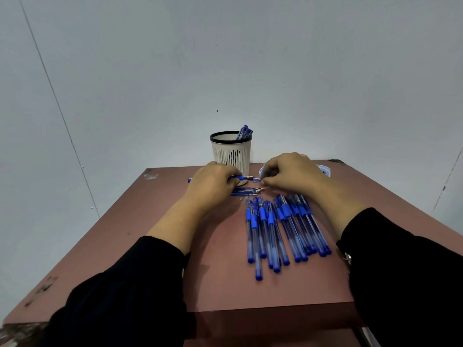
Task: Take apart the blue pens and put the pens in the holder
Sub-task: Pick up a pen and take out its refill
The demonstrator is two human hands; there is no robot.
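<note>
Near the far edge of the reddish-brown tabletop, the left hand curls its fingers around a blue pen lying crosswise, while the right hand pinches a small clear tip piece just off the pen's point. Thin blue refills lie side by side beneath the hands. A row of whole blue pens lies toward the right edge. The slotted white holder stands at the far edge with pens in it. A blue-rimmed tray shows behind the right hand.
</note>
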